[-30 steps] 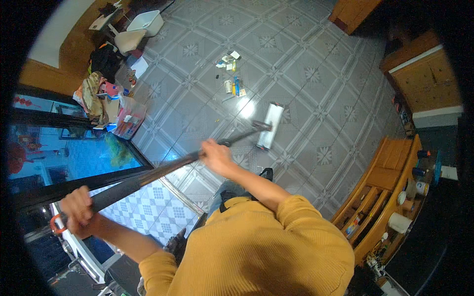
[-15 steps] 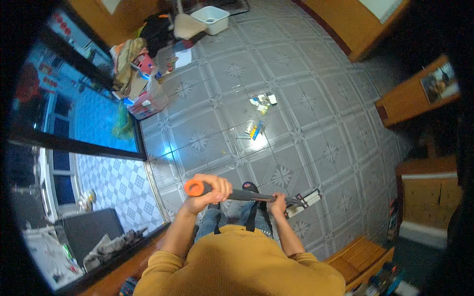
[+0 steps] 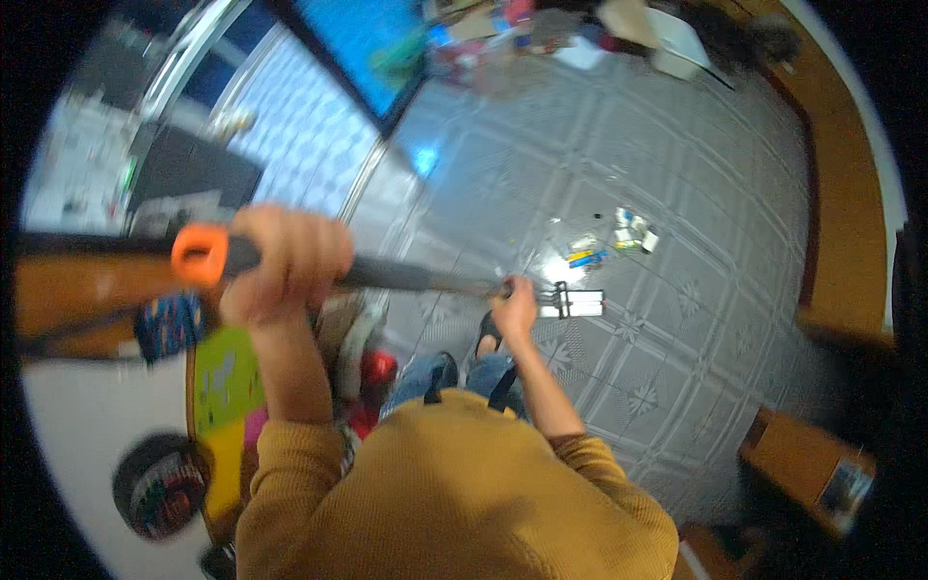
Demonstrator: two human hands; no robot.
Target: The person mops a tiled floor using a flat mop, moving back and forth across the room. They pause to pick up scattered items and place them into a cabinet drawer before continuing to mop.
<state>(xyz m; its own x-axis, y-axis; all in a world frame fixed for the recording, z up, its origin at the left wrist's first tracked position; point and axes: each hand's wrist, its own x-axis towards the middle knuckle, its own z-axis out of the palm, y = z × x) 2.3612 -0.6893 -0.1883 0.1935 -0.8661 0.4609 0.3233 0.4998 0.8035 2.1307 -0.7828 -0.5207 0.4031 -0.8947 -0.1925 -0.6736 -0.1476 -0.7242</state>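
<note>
A sponge mop [image 3: 391,274] with a dark handle and an orange-ringed end slants across in front of me. My left hand [image 3: 295,261] is closed round the thick grip near the orange end, raised and slightly blurred. Farther down, my right hand [image 3: 513,307] wraps round the shaft, thumb and fingers together. Just beyond it, the white mop head [image 3: 584,303] in its dark frame lies against the grey patterned floor tiles [image 3: 464,184]. Past the head lie blue and yellow slim pieces [image 3: 586,259] and a small heap of white and yellow scraps [image 3: 633,232].
A white plastic basin [image 3: 680,46] stands at the far side, beside bags and boxes. Brown cabinets [image 3: 851,174] line the right. A wooden piece of furniture [image 3: 797,464] sits lower right. At left are a tiled doorway [image 3: 309,126] and a round dark container [image 3: 162,485].
My view and body have turned to the left. My left hand, with the handle's end, is higher and farther left. The mop head now appears closer to the scraps.
</note>
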